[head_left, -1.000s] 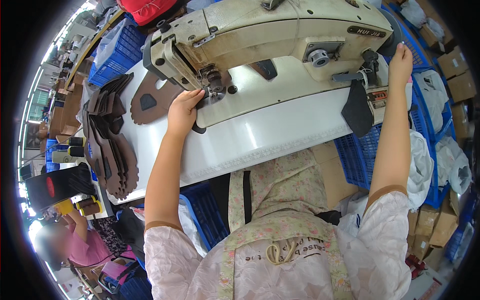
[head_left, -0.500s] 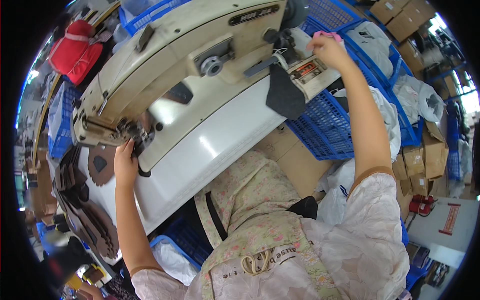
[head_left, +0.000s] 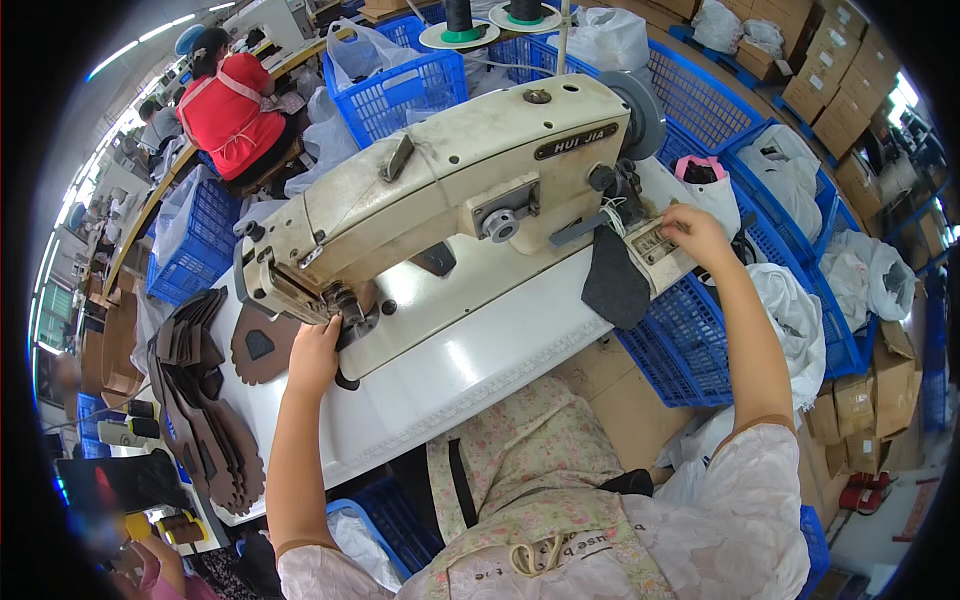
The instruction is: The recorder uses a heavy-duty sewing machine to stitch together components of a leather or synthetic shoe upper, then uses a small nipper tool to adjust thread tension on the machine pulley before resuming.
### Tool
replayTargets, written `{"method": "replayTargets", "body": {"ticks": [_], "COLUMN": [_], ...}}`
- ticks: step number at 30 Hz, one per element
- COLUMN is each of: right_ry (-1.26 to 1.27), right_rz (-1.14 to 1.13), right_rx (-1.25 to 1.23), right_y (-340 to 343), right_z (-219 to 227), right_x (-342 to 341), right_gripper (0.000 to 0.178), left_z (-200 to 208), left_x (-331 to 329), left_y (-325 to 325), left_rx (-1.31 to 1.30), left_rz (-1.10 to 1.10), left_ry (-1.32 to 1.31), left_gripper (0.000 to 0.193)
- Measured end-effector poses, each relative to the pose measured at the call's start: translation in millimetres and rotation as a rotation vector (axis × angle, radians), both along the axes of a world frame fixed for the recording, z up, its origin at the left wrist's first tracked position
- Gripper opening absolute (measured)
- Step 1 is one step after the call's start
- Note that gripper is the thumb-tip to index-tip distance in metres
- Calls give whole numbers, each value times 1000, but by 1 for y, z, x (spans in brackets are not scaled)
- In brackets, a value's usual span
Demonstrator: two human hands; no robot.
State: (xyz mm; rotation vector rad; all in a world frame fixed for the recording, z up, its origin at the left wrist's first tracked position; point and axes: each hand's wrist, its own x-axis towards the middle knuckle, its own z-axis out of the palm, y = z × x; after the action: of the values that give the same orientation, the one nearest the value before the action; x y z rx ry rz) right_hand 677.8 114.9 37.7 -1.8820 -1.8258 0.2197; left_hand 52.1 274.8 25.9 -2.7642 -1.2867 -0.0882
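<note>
A cream sewing machine [head_left: 440, 165] stands on a white table [head_left: 440, 370]. My left hand [head_left: 315, 358] is at the needle end, fingers pressed together beside the presser foot [head_left: 345, 303]; what they pinch is hidden. At the right end of the machine bed my right hand [head_left: 697, 236] has its fingertips closed at a small compartmented tray [head_left: 655, 245]. What they hold, if anything, is too small to tell. A dark grey fabric piece [head_left: 614, 280] hangs beside that tray. Left of the needle lies a brown scalloped piece with a dark patch [head_left: 262, 345].
Stacked brown cut pieces [head_left: 205, 420] lie along the table's left edge. Blue crates [head_left: 675, 335] with white bags stand at the right, and another crate [head_left: 400, 95] is behind the machine. Thread cones [head_left: 458, 20] rise at the back. A person in red [head_left: 235, 110] sits far left.
My right hand has moved from beside the pink-edged bag down to the tray. An orange-red patch in the tray no longer shows. My left hand stays by the needle; the view has shifted.
</note>
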Motion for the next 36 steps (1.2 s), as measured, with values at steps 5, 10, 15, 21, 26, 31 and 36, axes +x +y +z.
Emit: {"method": "replayTargets", "body": {"ticks": [5,10,15,21,26,31,36], "right_ry": [1028,1863,1838,772,572,1034,642], "right_rz": [-370,-137,251,356,249,412,521], "right_rx": [260,139,-344,272,637,568,628], "right_y": [-8,-22,-4,42,76,86,82], "right_z": [28,63,59,36,36,42,15], "right_x": [-27,-140,-307,-479,-522,-521,-467], "right_gripper": [16,25,31,78,95,74,23], "left_z": [-6,-10,15,-1,-16,-18,-30], "left_x": [-3,7,23,18,1,8,8], "left_y": [-3,-11,-20,-15,-16,-13,-4], "left_rx": [56,94,-34,45,13,-148,-67], "left_rz": [33,155,316,243,117,179,122], "left_ry": [60,185,110,-86,-346,-456,-158], "left_gripper": [43,51,48,45,42,39,50]}}
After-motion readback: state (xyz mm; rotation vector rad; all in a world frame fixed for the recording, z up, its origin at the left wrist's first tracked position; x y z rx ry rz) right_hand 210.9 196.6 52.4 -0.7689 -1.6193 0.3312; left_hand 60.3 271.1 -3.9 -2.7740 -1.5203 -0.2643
